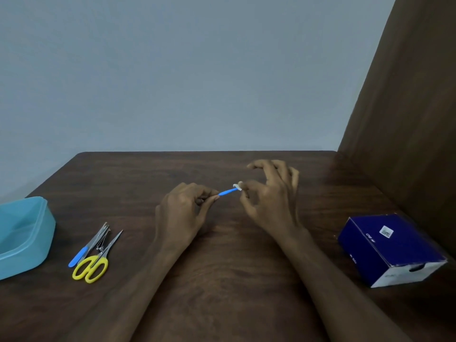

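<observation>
The blue tool [228, 192] hung above the middle of the tabletop [222, 280] in the head view, the only one I had, bridging my two hands. My left hand [183, 211] pinched the handle end between thumb and curled fingers, low and close to the wood, I judged so that it could steady the thing. My right hand [269, 198] nipped the white cap [237, 186] at the far tip with thumb and one finger. Its other fingers fanned up and away, which left the small cap in plain sight. The hands themselves did not touch; only the tool joined them. I read the opposed grips as work on that cap, off or on I could not tell.

The rest lay out at the sides, leaving room for my forearms. The yellow scissors [92, 265] lay to the left with a second blue-handled tool [79, 256] and some metal tools [101, 234] in one loose heap. They sat just beside the teal tub [22, 233], which I took for their home. A dark blue box [389, 248] sat well apart on the right.
</observation>
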Tool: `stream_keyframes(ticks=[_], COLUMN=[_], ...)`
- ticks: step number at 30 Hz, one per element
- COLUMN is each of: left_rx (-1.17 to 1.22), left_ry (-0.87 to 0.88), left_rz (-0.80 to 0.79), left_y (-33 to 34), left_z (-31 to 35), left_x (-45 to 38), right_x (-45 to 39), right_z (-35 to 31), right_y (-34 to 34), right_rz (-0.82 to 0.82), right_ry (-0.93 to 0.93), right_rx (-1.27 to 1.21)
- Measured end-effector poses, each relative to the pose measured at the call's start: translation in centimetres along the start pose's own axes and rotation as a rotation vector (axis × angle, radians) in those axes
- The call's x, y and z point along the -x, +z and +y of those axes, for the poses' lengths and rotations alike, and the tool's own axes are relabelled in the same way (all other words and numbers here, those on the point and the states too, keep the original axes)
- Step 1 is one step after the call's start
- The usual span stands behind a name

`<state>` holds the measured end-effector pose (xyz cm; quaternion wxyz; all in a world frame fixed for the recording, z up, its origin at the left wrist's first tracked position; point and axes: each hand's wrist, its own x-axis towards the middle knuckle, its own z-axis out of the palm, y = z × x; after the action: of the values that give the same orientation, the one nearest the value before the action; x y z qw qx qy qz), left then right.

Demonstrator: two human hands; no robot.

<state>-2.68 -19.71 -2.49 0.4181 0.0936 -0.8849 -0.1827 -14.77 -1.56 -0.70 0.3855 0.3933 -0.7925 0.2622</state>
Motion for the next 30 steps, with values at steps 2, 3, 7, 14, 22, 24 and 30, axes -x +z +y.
stream_keyframes(ticks=[2, 3, 7, 14, 22, 24, 30], left_rx=[-0.012, -0.018, -0.029, -0.014, 0.141, 0.377, 0.969], left_ry=[-0.015, -0.017, -0.032, -0.071, -0.278, -0.354, -0.719], left_rz=[0.014, 0.017, 0.006, 0.017, -0.021, -0.018, -0.210], left_y=[0.0, 0.0, 0.0, -0.3, 0.1, 0.7, 0.2], left_z=[0.1, 0.2, 0.2, 0.2, -0.1, -0.1, 0.4], left_x=[0.0, 0.0, 0.1, 0.0, -0.4, -0.7, -1.3], right_x=[0.0, 0.1, 0.3, 0.1, 0.1, 0.0, 0.1], right_z=[0.8, 1.0, -0.2, -2.0, 1.6, 1.2, -1.4], right_y=[-0.1, 0.0, 0.2, 1.1, 1.5, 1.5, 0.0], right_rz=[0.013, 0.020, 0.035, 0.038, 0.102, 0.147, 0.324], right_ry=[0.099, 0.124, -0.011, -0.166, 0.479, 0.595, 0.298], right_rx=[0.002, -0.003, -0.049, -0.074, -0.216, -0.396, -0.368])
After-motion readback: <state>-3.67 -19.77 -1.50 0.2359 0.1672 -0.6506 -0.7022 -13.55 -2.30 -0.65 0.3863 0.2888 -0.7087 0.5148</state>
